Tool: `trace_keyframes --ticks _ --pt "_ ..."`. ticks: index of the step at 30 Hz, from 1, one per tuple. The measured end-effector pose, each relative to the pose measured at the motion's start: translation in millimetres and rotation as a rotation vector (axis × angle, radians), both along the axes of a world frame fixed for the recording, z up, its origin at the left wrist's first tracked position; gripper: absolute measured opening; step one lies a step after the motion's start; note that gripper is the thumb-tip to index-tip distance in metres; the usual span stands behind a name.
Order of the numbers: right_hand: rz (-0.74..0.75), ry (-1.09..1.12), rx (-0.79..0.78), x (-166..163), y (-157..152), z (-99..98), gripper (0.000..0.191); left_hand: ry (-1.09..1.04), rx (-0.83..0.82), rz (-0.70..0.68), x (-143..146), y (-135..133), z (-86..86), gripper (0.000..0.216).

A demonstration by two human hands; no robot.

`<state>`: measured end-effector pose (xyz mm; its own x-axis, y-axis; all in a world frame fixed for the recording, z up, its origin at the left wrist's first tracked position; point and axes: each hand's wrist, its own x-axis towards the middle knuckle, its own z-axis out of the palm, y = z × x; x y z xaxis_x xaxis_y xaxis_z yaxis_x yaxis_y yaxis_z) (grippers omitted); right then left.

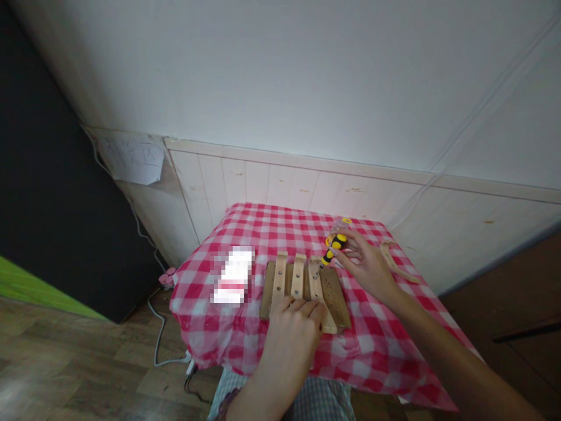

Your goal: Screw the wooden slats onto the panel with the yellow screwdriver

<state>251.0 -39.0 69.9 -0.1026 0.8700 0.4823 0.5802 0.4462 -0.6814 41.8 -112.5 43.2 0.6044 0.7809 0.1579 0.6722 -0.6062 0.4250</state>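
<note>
My right hand [366, 263] grips a yellow-and-black screwdriver [333, 248], tilted. Its tip meets or is just over a screw hole near the top of the rightmost light wooden strip [316, 285]. Two more curved wooden strips, the middle one [298, 270] and the left one [279, 279], lie side by side across a brown wooden board [339, 298], with dark screws or holes in them. My left hand [298, 324] is closed over the lower part of the strips, fingers curled and pressing down at the rightmost one. Its fingertips are partly hidden.
A red-and-white checked cloth [210, 248] covers the table. A blurred white rectangle [236, 272] lies left of the board. Another curved wooden strip [397, 266] lies at the right. Behind my right hand is a clear item with a yellow ring [346, 220]. A cable [160, 333] runs along the floor.
</note>
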Motion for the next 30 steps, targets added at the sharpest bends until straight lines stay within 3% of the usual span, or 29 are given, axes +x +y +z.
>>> trace_keyframes --ticks 15,21,30 --pt "0.001 0.011 0.028 -1.5 -2.9 1.6 0.041 -0.020 0.057 0.000 -1.8 -0.2 -3.1 0.024" --pt "0.010 -0.002 -0.002 -2.6 -3.8 1.2 0.039 0.031 0.013 0.008 0.5 -0.3 5.3 0.024" --pt "0.162 -0.066 0.007 -10.1 -1.9 8.7 0.027 0.002 0.022 -0.004 -0.9 0.4 -1.4 0.025"
